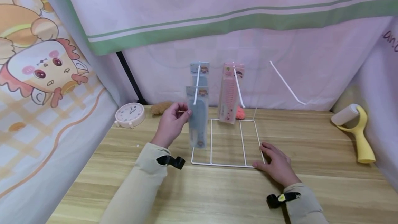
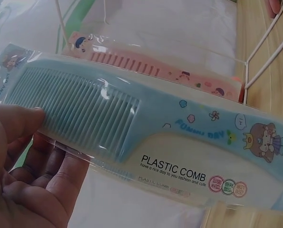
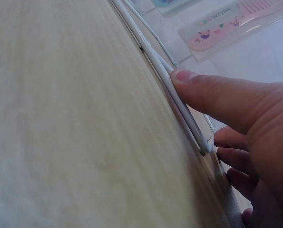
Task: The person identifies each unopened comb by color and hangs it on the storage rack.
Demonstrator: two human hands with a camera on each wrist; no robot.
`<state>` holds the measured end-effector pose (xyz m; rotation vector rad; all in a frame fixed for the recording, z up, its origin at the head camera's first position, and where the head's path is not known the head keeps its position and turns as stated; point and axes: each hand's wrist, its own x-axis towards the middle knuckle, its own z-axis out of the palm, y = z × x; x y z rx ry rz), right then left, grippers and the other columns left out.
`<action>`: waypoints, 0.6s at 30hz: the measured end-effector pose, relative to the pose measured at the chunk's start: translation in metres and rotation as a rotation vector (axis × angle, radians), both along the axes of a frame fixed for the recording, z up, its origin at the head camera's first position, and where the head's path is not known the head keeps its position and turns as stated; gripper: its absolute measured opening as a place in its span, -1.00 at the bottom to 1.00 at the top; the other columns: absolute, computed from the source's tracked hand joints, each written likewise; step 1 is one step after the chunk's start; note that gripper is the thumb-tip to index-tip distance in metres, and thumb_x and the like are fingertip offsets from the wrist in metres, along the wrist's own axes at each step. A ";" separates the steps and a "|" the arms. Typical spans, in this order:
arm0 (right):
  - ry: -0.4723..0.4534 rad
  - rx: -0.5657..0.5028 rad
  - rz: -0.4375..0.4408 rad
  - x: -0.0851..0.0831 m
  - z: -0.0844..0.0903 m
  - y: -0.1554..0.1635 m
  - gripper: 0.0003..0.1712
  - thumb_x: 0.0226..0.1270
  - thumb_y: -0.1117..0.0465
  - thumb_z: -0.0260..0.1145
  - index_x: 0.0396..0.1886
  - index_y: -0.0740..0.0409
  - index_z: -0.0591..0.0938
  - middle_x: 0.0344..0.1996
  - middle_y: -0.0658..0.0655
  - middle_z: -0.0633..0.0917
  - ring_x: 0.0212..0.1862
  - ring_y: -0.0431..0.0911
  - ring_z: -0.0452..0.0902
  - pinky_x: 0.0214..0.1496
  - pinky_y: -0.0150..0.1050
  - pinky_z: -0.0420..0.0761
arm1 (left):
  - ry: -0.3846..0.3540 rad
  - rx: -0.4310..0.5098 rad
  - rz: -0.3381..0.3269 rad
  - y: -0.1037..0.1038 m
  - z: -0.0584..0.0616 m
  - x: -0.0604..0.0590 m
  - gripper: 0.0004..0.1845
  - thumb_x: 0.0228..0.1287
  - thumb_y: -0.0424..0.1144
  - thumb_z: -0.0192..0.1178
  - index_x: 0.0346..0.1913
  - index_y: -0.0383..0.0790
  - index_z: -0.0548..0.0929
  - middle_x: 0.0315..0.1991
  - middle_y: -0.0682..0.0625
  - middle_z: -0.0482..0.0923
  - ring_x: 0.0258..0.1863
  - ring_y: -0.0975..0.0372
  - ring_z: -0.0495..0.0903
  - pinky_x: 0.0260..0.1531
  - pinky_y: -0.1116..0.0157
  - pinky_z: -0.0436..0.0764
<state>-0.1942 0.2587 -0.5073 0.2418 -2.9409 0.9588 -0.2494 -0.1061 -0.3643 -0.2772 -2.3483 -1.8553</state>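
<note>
The left hand [image 1: 170, 123] pinches the packaged pale-blue plastic comb [image 1: 197, 117], long axis vertical, on the white wire rack's [image 1: 248, 165] left peg; the right hand [image 1: 276, 165], fingers flat, presses the base's near-right corner.

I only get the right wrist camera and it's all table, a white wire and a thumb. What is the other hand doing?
Observer: The left hand pinches a blue comb packet that hangs on the left hook of the white wire rack.
Operator: Does the packet say anything?
Observer: Yes, the left wrist view reads "PLASTIC COMB" on it.
Operator: Is there only one blue one?
Observer: No, a second blue packet hangs behind it on the same hook.
Operator: What else is on the table?
Observer: A small round clock at the left and a yellow-handled lint roller at the right.
</note>
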 end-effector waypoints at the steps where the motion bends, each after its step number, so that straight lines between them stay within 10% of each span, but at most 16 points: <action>1: 0.001 0.001 0.000 0.000 0.000 0.000 -0.01 0.15 -0.21 0.49 0.38 0.36 0.44 0.45 0.33 0.33 0.43 0.37 0.15 0.21 0.31 0.09 | 0.005 -0.002 0.002 0.000 0.000 -0.002 -0.82 0.41 -0.35 0.22 -0.03 -0.36 0.56 -0.05 -0.18 0.58 -0.16 0.08 0.64 -0.07 0.17 0.67; 18: -0.015 -0.014 -0.007 0.000 0.000 0.001 -0.02 0.14 -0.21 0.50 0.38 0.34 0.44 0.45 0.32 0.33 0.44 0.36 0.13 0.24 0.30 0.06 | -0.033 -0.002 -0.001 0.004 0.006 -0.030 -0.82 0.43 -0.35 0.20 0.00 -0.34 0.54 -0.05 -0.18 0.53 -0.08 0.03 0.64 -0.08 0.21 0.69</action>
